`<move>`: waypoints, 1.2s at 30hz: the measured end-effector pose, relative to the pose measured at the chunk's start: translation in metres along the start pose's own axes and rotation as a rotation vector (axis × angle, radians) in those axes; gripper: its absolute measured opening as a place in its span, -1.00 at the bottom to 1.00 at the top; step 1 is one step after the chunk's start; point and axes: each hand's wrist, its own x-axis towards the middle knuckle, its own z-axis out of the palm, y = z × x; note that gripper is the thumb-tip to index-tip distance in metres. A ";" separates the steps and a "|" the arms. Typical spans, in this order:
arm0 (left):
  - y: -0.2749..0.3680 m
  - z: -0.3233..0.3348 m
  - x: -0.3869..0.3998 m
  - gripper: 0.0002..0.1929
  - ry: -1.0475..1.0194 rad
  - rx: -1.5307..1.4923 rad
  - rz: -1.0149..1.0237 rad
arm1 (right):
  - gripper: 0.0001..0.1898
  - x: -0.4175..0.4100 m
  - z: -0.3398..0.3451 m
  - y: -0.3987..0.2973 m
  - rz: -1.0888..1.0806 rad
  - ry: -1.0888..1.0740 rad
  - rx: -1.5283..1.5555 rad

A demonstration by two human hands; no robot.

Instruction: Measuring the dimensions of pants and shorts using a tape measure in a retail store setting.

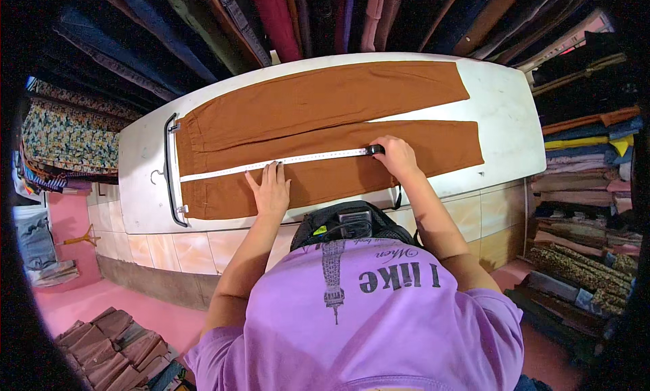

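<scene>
Brown trousers [315, 99] lie flat on a white table, their waistband at the left and the two legs pointing right. A black clip hanger [170, 172] is fastened to the waistband. Along the nearer leg runs a white measuring tape [315, 156], from the waistband to a dark tape case [375, 150]. My right hand [396, 155] grips that case partway down the leg. Spread on the fabric, my left hand [272, 188] has its fingertips at the tape's near edge, pressing lightly or resting; which of these I cannot tell.
The white tabletop [508, 127] stands on a tiled base [193, 251]. Hanging garments [304, 15] line the far side, with patterned clothes [71, 137] at left. Folded clothes [579, 188] are stacked at right, and more folded garments [117, 348] lie on the pink floor. A black bag [355, 223] rests against my front.
</scene>
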 end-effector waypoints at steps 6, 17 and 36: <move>0.008 -0.009 0.002 -0.45 -0.041 -0.014 -0.006 | -0.75 0.001 -0.007 0.008 0.027 -0.007 0.005; 0.018 -0.008 0.005 -0.52 -0.045 0.046 -0.041 | -0.76 0.000 -0.013 0.031 0.012 0.020 0.008; 0.032 -0.005 0.003 -0.49 0.013 -0.019 0.018 | -0.77 -0.007 -0.030 0.060 0.035 0.054 -0.018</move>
